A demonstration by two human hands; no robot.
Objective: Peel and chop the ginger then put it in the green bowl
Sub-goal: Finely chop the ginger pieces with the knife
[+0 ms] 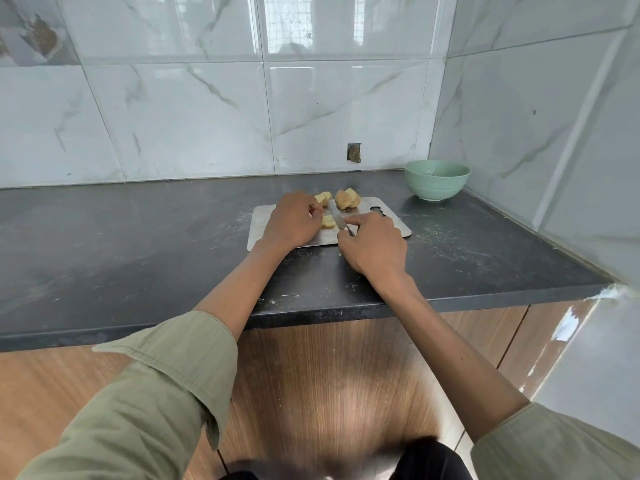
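Note:
A metal cutting board (263, 223) lies on the dark counter. On it, my left hand (294, 221) holds down a pale yellow peeled ginger piece (327, 222) with its fingertips. My right hand (374, 245) grips a knife (337, 216), index finger laid along the blade, and the blade rests against the right side of that piece. Two larger ginger chunks (347, 198) and a smaller one (322, 197) sit at the board's far edge. The green bowl (437, 180) stands at the back right corner, apart from the board.
The dark counter (138, 237) runs left from the board, with its front edge near my forearms. Tiled walls close the back and the right side just behind the bowl. Wooden cabinet fronts (329, 375) lie below the counter.

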